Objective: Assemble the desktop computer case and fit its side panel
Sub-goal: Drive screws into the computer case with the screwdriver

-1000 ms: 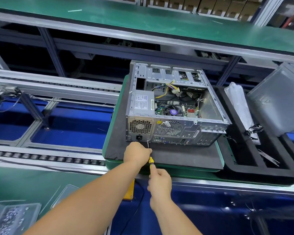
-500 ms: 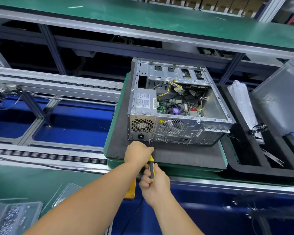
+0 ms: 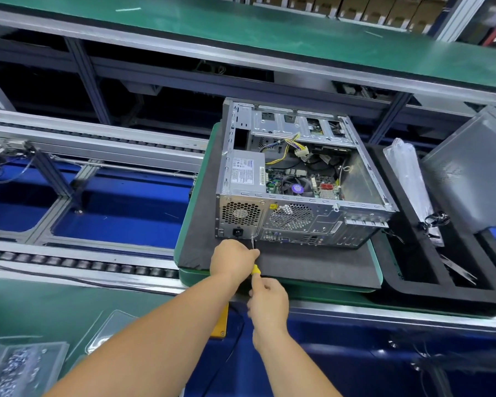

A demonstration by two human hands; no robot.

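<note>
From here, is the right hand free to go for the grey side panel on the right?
Probably not yet: the right hand grips the screwdriver at the case rear. The side panel leans unobstructed beyond the black tray, a long reach.

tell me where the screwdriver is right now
In the head view the yellow-handled screwdriver is at lower centre, gripped by the right hand and steadied by the left hand, its tip against the bottom rear edge of the computer case under the power supply.

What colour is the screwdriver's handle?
Yellow. The screwdriver handle shows between the two hands in the head view.
</note>
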